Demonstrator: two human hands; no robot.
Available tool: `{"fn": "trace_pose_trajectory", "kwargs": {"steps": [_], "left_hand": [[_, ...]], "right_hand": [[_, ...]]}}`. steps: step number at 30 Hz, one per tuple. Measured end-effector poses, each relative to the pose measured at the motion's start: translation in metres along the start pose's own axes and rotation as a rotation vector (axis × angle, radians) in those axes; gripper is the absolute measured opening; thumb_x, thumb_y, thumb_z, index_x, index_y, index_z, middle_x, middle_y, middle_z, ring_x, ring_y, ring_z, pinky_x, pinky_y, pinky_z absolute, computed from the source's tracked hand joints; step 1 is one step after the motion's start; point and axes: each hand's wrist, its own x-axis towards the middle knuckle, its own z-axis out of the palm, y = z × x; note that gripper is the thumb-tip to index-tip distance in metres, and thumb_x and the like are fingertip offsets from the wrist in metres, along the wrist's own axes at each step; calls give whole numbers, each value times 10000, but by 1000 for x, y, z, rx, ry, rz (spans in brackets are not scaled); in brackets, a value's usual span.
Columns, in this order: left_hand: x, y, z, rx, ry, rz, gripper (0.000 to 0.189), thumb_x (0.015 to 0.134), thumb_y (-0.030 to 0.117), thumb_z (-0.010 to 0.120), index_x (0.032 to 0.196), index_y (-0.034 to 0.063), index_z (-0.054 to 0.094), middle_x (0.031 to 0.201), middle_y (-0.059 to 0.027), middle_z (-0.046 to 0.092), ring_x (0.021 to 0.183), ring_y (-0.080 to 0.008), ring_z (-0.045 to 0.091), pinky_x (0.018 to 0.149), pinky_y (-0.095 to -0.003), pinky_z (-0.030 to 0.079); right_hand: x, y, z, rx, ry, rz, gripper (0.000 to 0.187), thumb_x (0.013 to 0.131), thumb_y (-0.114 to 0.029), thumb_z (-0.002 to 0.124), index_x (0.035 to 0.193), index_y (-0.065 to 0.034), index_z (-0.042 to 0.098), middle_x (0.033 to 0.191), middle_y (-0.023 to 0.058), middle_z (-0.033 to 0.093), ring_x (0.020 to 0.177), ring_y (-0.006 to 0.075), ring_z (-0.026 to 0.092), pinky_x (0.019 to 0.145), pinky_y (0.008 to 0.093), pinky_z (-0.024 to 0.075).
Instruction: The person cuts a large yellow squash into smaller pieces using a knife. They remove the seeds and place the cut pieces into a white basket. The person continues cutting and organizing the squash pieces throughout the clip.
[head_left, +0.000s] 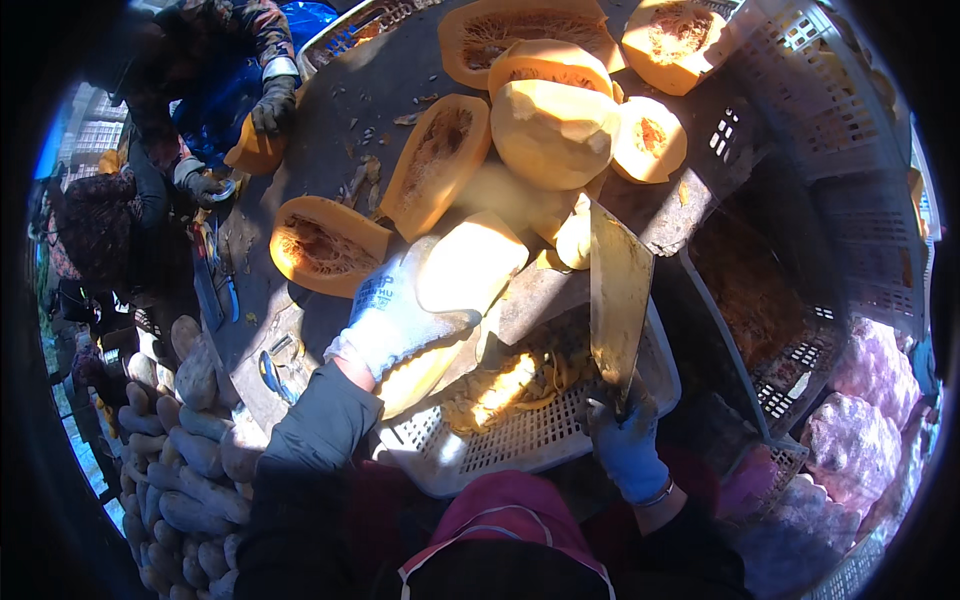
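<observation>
My left hand (409, 307), in a white work glove with dark palm coating, grips a long peeled piece of pumpkin (472, 259) that leans over the edge of a white perforated plastic crate (540, 431). A broad cleaver (619, 292) stands blade up in my gloved right hand (626, 435), its flat face stained. Peelings (510, 394) lie in the crate between my hands. Just beyond the left hand rests a halved pumpkin (326, 244) with its stringy seed cavity showing. Another cut half (439, 165) lies beside it, near a large peeled chunk (555, 135).
Across the dark worktop (330, 135), a co-worker's gloved hand (274, 105) holds a pumpkin piece (255, 150). Knives (206, 277) lie at the left edge. Whole squashes (195, 465) are heaped lower left. Plastic crates (810, 112) stand at the right, beside filled pink mesh sacks (855, 442).
</observation>
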Motion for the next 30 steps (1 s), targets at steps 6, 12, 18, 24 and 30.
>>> {"fn": "trace_pose_trajectory", "kwargs": {"steps": [6,12,18,24,30], "left_hand": [[-25,-5,-5,113,306,56,815,776,496,858,1420,77,586,1291,-219,677,1194,-371,660,1045,-441,509],[-100,-22,33,557,302,219,651,909,509,677,1456,167,587,1408,-161,588,1274,-339,563,1076,-498,417],[-207,-46,15,726,258,71,668,876,482,713,1460,191,569,1399,-161,591,1272,-343,571,1058,-509,428],[-297,119,-19,964,-133,375,483,950,420,667,1301,90,621,1238,-128,654,1117,-293,640,1013,-499,456],[-383,239,11,811,-143,1116,459,947,381,676,1297,89,624,1223,-133,655,1121,-297,641,1012,-491,465]], "right_hand": [[-45,-21,49,430,36,55,267,989,-123,653,1215,-2,578,746,52,648,610,119,622,536,266,509],[-48,35,86,147,55,17,362,988,-172,667,1285,17,586,753,34,633,562,105,569,531,271,490],[-100,39,147,248,-40,-49,434,970,-204,693,1356,-44,573,816,72,680,593,129,603,528,301,511],[-100,95,143,178,-118,98,463,984,-185,676,1409,-36,568,798,66,661,621,151,622,525,303,512],[-86,116,122,93,-186,167,430,997,-181,665,1384,-24,562,834,94,675,637,172,643,546,317,538]]}}
